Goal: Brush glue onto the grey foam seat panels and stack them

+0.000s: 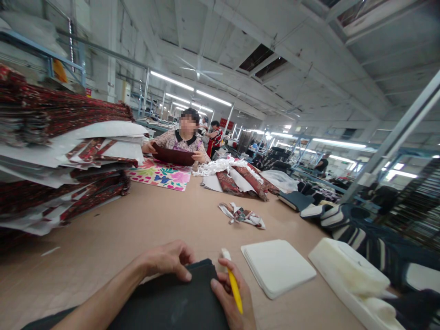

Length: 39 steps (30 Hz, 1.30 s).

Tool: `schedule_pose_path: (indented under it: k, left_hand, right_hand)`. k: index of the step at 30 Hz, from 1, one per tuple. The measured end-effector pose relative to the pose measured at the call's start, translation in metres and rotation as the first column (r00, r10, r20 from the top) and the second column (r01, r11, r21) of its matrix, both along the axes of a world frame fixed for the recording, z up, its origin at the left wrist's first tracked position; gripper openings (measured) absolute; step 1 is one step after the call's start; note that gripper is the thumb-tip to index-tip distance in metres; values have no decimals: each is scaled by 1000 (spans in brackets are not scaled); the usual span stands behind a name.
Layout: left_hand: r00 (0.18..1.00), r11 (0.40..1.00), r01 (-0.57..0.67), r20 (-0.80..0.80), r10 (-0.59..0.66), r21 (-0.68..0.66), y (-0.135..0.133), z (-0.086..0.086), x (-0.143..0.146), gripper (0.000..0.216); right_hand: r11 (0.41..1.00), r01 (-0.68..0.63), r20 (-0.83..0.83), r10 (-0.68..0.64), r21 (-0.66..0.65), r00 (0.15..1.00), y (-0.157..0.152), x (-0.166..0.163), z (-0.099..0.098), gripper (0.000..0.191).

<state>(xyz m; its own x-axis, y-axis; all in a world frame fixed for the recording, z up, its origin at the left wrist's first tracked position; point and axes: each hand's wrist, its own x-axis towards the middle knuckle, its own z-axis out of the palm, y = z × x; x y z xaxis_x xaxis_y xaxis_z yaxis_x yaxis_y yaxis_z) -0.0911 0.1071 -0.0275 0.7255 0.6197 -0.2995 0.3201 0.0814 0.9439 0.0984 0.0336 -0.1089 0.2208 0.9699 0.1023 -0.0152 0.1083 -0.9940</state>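
Note:
A stack of black, fabric-like sheets (172, 300) lies in front of me, with a slightly uneven far edge. My left hand (168, 262) reaches over it from the left, thumb on top and fingers curled behind the far edge. At the right edge, my right hand (235, 293) has its thumb on the black material. Its fingers also hold a slim yellow-handled tool (235, 289) with a whitish tip pointing away from me; the tip's kind is unclear. To the right of that hand lies a pile of cream rounded-corner panels (277, 266).
Tall stacks of red patterned pieces (68, 114) rise at left. Across the brown table (165, 215), a co-worker (185, 137) holds a dark red panel above a floral sheet (161, 174). Fabric scraps (242, 215) lie mid-table. A whitish plastic container (350, 270) stands at right.

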Motion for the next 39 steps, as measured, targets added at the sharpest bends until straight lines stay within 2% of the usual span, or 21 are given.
schedule_pose_path:
  k: [6, 10, 13, 16, 19, 22, 26, 34, 39]
  left_hand:
    - [999, 995, -36, -37, 40, 92, 2, 0, 2, 19]
    - [997, 997, -7, -75, 13, 78, -4, 6, -5, 27]
    - [996, 998, 29, -88, -24, 61, -13, 14, -13, 32]
    - [999, 996, 7, -49, -3, 94, -20, 23, -12, 34]
    - [997, 985, -73, 44, 67, 155, -21, 26, 3, 40]
    - [986, 975, -141, 116, 123, 169, -15, 20, 24, 43]
    - [977, 978, -167, 151, 147, 127, -7, 7, 40, 43]
    - [962, 975, -211, 193, 194, 72, -5, -6, 42, 45]
    - [967, 974, -204, 178, 185, 100, -1, -14, 44, 48]
  right_hand:
    - [1000, -5, -19, 5, 2, 1000, 1, -1, -1, 61]
    - [999, 36, 42, -37, 19, 998, -1, 1, 3, 61]
    - [999, 14, 36, -16, 41, 999, -4, 1, 9, 60]
    - [997, -13, 5, 12, 73, 1000, -8, -2, 15, 58]
    - [994, -22, -18, 24, 107, 1000, -10, -5, 19, 56]
    - [991, -33, -4, 34, 126, 999, -10, -4, 20, 54]
    - [986, -8, 62, -2, 165, 998, -8, 0, 17, 49]
    - [985, 7, 124, -28, 171, 992, -7, 0, 12, 47]
    - [988, 0, 110, -17, 152, 994, -6, -1, 6, 46]
